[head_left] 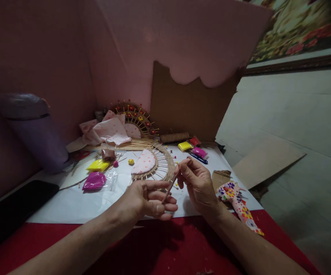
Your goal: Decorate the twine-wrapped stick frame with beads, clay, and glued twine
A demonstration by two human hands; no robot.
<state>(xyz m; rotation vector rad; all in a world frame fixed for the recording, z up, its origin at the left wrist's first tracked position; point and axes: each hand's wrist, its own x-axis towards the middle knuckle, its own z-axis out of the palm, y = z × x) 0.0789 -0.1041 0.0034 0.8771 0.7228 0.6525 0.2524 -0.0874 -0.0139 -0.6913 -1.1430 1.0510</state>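
Between my hands slants a thin brown clay strand (169, 188). My right hand (197, 182) pinches its upper end between thumb and fingertips. Its lower part lies across the fingers of my left hand (154, 200), which is palm up with the fingers stretched out and apart. Just behind the hands, a half-round fan piece (169, 160) lies on the white sheet, with a twine-wrapped outer band, thin sticks as spokes and a pink dotted fabric centre (145, 162). A small yellow clay ball (131, 162) and a magenta clay ball (115, 164) are left of it.
Clay packets in magenta (94, 181), yellow (98, 165) and brown (108, 154) lie at left, near a dark phone-like slab (16, 214). Behind stand a decorated fan (138, 114), a twine roll (174, 138) and cardboard (191, 107). A flowered piece (240, 204) lies right.
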